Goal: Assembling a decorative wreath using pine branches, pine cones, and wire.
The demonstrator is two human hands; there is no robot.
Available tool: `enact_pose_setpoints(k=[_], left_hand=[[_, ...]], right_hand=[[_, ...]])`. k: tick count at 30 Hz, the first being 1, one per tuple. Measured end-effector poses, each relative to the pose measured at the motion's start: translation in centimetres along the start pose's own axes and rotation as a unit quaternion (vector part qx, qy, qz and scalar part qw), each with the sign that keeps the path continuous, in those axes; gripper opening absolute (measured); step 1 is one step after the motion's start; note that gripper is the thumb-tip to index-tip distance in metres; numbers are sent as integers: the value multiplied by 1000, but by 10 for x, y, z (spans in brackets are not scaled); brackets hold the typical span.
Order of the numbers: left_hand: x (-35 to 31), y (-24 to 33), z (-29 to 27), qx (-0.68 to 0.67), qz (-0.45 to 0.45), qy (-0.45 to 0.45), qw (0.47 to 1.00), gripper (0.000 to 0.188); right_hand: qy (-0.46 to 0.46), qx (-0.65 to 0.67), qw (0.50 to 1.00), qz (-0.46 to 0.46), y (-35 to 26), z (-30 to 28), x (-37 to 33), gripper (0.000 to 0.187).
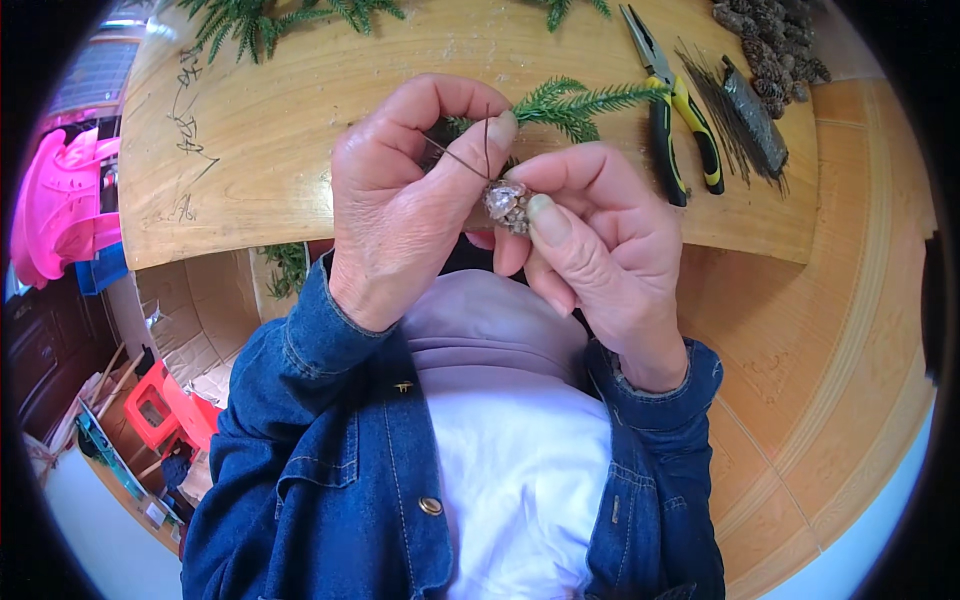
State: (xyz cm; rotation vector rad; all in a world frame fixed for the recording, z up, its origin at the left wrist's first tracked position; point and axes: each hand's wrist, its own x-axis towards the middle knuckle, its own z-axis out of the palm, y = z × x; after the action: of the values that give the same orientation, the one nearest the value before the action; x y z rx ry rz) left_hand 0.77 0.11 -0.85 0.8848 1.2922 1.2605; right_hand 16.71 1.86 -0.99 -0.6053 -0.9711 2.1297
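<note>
My right hand (610, 235) pinches a small pine cone (508, 203) between thumb and fingers, above the table's near edge. Two thin brown wire ends (462, 158) stick out from the cone, spread in a V. My left hand (410, 190) is closed, its thumb and forefinger pressed together by the upright wire end. From behind these fingers a green pine sprig (575, 105) reaches out to the right, and the left hand seems to grip its stem. The hidden fingers cover where sprig, wire and cone meet.
Pliers (672, 110) with yellow and black handles lie right on the wooden table (250, 150). Beside them are loose thin wires (715, 115) and a dark wrapped bundle (755, 120). Pine cones (770, 45) are heaped far right; green sprigs (265, 25) lie at the back. A pink chair (60, 205) stands left.
</note>
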Motion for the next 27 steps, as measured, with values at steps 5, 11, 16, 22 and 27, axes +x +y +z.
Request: enact_pose_setpoints(k=[5,11,16,22,27], left_hand=[[0,0,2,1,17,-1,1000,15],[1,-2,0,-22,-6,-2,1000,17],[1,-1,-7,-109,-39,-34,993,20],[3,-3,-13,-162,-52,-76,983,23],[6,-1,-14,-144,-53,-50,987,22]], right_hand=[[31,-139,988,-52,5,5,-3,21],[39,-299,942,-149,12,2,-6,27],[107,-241,958,-114,-3,4,-12,31],[128,-292,934,-159,-9,-8,-16,34],[123,-293,931,-179,-9,-15,-19,31]])
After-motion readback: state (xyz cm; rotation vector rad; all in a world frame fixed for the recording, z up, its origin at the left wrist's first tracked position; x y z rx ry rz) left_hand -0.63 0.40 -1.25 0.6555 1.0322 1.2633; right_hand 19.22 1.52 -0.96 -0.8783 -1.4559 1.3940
